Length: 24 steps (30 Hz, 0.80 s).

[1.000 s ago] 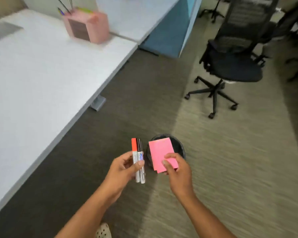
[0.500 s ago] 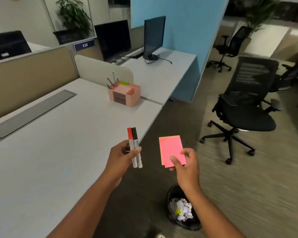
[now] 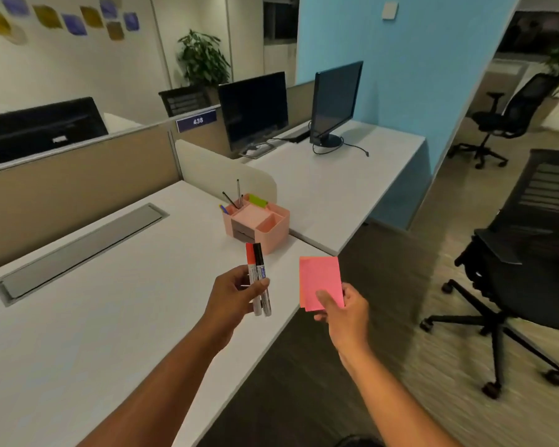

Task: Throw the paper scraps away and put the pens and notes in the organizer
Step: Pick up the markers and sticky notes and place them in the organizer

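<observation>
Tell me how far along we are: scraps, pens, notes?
Scraps: none lie on the desk; the bin is out of clear view. In hand: the left hand grips two markers, the right hand pinches the pink notes. Left: both still have to go into the organizer, which already holds pens and a green pad.

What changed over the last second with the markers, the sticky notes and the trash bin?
The view lifted from the floor to the desk: the trash bin has dropped out of sight below, and the pink organizer now sits just beyond the hands. Nothing was let go. The left hand still holds the two markers, the right hand still pinches the pink sticky notes.
</observation>
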Each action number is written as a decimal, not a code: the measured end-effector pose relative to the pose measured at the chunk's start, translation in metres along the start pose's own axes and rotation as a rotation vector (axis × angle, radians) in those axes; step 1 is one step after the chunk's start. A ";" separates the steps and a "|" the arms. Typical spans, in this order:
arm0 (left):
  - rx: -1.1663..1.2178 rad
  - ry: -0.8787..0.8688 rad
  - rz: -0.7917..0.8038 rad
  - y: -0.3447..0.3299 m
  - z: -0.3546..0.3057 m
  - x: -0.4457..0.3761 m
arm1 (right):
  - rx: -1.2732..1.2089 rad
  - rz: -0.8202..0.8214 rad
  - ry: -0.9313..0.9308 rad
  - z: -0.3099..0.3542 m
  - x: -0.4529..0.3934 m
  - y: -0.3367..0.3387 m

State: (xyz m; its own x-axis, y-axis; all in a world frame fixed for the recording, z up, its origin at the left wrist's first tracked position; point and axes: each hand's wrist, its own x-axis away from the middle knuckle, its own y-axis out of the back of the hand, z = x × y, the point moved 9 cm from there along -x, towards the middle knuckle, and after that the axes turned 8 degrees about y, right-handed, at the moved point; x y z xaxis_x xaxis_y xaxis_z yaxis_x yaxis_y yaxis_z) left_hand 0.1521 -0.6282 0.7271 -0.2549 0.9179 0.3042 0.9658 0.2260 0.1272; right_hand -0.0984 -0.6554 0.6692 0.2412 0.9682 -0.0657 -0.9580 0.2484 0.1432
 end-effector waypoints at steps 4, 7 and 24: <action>0.026 0.024 -0.046 -0.003 -0.010 -0.043 | -0.008 0.002 -0.024 -0.006 -0.042 -0.013; 0.062 0.020 -0.063 -0.001 -0.015 -0.081 | -0.018 0.003 -0.031 -0.008 -0.067 -0.025; -0.247 -0.216 -0.211 -0.015 -0.063 -0.293 | 0.004 -0.027 -0.028 -0.016 -0.171 -0.078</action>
State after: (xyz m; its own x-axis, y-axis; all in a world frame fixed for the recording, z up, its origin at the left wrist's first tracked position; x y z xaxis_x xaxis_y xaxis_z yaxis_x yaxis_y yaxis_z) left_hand 0.2095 -0.9209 0.6953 -0.4056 0.9130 0.0445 0.8456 0.3563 0.3975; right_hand -0.0676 -0.8410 0.6537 0.2710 0.9617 -0.0420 -0.9506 0.2742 0.1452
